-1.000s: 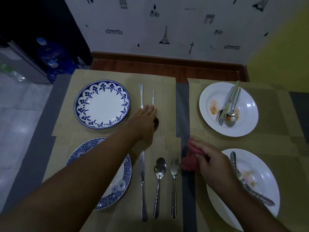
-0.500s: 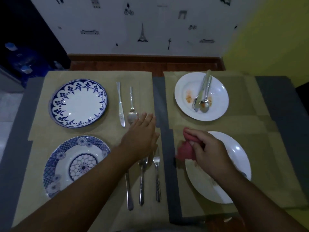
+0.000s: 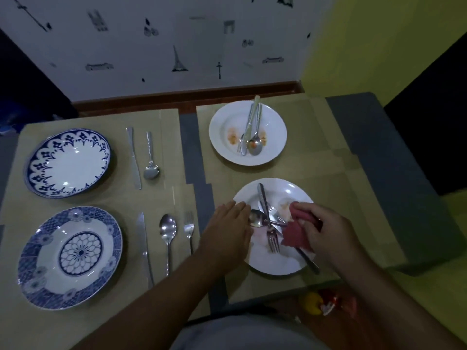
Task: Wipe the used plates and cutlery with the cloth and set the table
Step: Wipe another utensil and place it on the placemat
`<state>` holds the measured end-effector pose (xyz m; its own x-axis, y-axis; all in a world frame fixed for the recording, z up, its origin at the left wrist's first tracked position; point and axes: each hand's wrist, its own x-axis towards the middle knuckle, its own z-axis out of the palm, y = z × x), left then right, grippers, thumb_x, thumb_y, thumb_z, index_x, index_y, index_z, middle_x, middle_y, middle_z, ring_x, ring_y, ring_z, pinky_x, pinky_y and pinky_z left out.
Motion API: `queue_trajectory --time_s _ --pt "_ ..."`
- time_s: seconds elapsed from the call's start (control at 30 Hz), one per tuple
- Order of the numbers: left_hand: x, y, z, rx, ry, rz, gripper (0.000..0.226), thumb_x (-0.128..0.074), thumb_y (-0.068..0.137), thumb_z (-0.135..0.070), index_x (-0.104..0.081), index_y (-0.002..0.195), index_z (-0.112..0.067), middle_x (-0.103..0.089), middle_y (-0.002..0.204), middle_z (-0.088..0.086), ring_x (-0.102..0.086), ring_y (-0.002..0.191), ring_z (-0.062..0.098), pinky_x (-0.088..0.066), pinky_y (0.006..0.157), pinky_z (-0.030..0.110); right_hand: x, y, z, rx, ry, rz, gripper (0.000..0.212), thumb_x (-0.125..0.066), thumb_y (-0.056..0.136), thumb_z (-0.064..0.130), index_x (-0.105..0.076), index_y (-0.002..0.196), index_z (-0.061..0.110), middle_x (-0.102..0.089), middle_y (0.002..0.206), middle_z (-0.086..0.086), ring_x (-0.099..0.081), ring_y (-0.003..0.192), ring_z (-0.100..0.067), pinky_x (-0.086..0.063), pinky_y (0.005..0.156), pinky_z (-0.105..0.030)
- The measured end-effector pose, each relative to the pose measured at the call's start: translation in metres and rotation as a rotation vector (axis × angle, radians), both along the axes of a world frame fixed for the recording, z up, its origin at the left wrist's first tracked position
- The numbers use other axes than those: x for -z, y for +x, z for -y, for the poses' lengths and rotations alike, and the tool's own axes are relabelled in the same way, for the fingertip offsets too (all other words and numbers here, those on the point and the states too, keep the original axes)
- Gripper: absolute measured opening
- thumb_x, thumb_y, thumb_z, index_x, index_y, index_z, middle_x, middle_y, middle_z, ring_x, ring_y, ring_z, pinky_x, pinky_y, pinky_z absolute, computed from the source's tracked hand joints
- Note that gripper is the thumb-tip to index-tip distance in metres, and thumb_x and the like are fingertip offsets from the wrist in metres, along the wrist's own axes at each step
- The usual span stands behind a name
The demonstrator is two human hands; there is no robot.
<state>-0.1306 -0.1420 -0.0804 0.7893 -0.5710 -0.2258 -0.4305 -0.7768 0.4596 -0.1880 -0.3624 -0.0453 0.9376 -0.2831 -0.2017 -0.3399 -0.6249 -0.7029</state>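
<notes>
My right hand [image 3: 326, 231] grips a red cloth [image 3: 293, 234] over the near white plate [image 3: 273, 261]. That plate holds a used fork [image 3: 273, 238], spoon [image 3: 255, 218] and knife [image 3: 262, 200], crossed over each other. My left hand [image 3: 227, 228] lies flat with fingers apart at the plate's left rim, holding nothing. A second white plate [image 3: 225, 137] with orange stains carries used cutlery [image 3: 250, 132] at the far right. On the left lie two blue patterned plates [image 3: 68, 162] [image 3: 70, 256], each with clean cutlery [image 3: 166, 231] beside it.
Beige placemats [image 3: 166, 195] cover a grey table [image 3: 384, 152]. A wall stands just behind the table. Small yellow and red objects [image 3: 326, 301] lie on the floor below the near right edge.
My left hand has come away from the far left cutlery and moved right to the near white plate. My right hand with the cloth has shifted over that plate. The view has swung right.
</notes>
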Motion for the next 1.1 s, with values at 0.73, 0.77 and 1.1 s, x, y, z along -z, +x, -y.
queue_trajectory --time_s 0.73,0.77,1.1 --pt "-0.008 0.088 0.079 0.548 0.415 0.296 0.019 -0.068 0.091 -0.020 -0.070 0.110 -0.021 -0.068 0.114 -0.002 -0.053 0.111 0.021 -0.040 0.097 0.037 0.003 -0.008 0.037 -0.203 0.033 -0.009 0.033 -0.063 0.090 0.012 -0.067 0.119 0.028 -0.066 0.117 0.012 -0.058 0.105 -0.002 -0.044 0.092 -0.013" --pt "-0.011 0.090 0.075 0.544 0.424 0.248 0.015 -0.067 0.092 -0.019 -0.071 0.106 -0.022 -0.070 0.110 -0.002 -0.055 0.109 0.021 -0.039 0.096 0.036 0.003 -0.007 0.038 -0.210 0.039 -0.004 0.033 -0.063 0.090 0.011 -0.067 0.119 0.027 -0.066 0.117 0.012 -0.058 0.105 -0.002 -0.044 0.092 -0.012" --pt "-0.033 0.080 0.000 0.189 0.260 -0.326 0.022 -0.073 0.088 -0.015 -0.076 0.109 -0.022 -0.073 0.106 -0.006 -0.067 0.096 0.008 -0.053 0.092 0.024 -0.006 0.006 0.015 -0.201 0.123 0.057 0.033 -0.061 0.090 0.006 -0.070 0.111 0.030 -0.067 0.106 0.023 -0.058 0.102 0.010 -0.044 0.091 -0.009"
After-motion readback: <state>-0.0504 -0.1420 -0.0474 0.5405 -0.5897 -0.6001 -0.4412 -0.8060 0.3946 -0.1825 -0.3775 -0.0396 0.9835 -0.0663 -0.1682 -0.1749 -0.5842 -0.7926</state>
